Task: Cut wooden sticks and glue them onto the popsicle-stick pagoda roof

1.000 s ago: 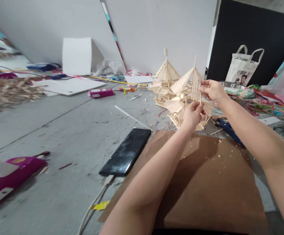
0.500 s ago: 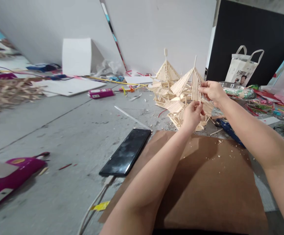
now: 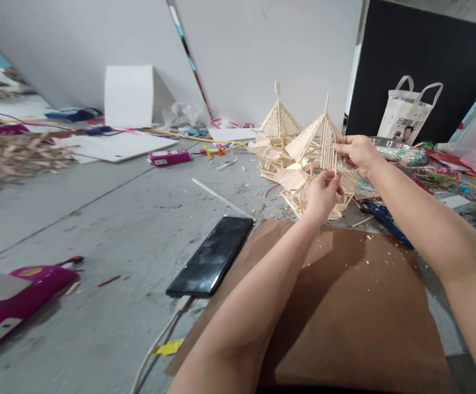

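A pavilion model of thin wooden sticks [image 3: 306, 141] stands on the grey floor past the cardboard, with a pointed roof and a spike on top. At the right edge of its upper roof, my left hand [image 3: 323, 191] pinches the lower end of a wooden stick [image 3: 336, 164]. Higher up, the fingers of my right hand [image 3: 356, 153] close on the same stick, against the roof slats. My hands hide part of the lower tier. Just behind and to the left is a second, similar stick model [image 3: 278, 123].
Brown cardboard [image 3: 365, 317] lies under my forearms, beside a black phone [image 3: 211, 256] on a cable. A blue glue gun [image 3: 385, 221] rests by my right forearm. Purple power strips [image 3: 33, 295] are on the left. A metal bowl [image 3: 402, 153] and paper bag [image 3: 406, 115] stand at back right.
Both hands keep nearly the same place at the roof edge, with only a very slight shift. The models and the things around them stay put.
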A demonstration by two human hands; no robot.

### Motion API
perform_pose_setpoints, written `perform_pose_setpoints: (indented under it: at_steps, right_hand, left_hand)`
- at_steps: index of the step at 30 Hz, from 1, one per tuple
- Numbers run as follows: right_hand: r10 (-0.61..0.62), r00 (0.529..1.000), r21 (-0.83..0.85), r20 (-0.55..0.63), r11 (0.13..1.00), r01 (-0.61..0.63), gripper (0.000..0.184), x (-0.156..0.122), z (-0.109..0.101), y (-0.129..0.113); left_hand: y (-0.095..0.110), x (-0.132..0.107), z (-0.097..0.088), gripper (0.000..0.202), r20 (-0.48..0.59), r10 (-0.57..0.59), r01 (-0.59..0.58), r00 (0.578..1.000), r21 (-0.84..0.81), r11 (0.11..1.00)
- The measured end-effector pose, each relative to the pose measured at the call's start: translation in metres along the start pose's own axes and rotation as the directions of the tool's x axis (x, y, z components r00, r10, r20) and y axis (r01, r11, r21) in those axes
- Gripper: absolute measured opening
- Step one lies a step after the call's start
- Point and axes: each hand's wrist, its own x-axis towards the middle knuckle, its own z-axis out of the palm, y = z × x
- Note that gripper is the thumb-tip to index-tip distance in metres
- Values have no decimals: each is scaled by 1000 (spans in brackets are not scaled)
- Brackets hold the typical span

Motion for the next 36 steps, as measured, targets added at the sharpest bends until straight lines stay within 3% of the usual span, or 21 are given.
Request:
perform_pose_setpoints:
  at_steps: [14,25,36]
  right_hand:
    - [9,999,-53,-31,999,-11,19,-6,6,-7]
    - [6,1000,22,20,1000,-7,12,-1,-3,1]
    - [5,1000,15,-9,1000,-5,10,-1,1,0]
  left_hand:
    - [3,-2,0,12,5,-12,12,1000,-10,1000]
    - [2,-2,0,12,6,-3,3,1000,15,1000]
    - [2,-3,0,11,2,-7,7,1000,36,999]
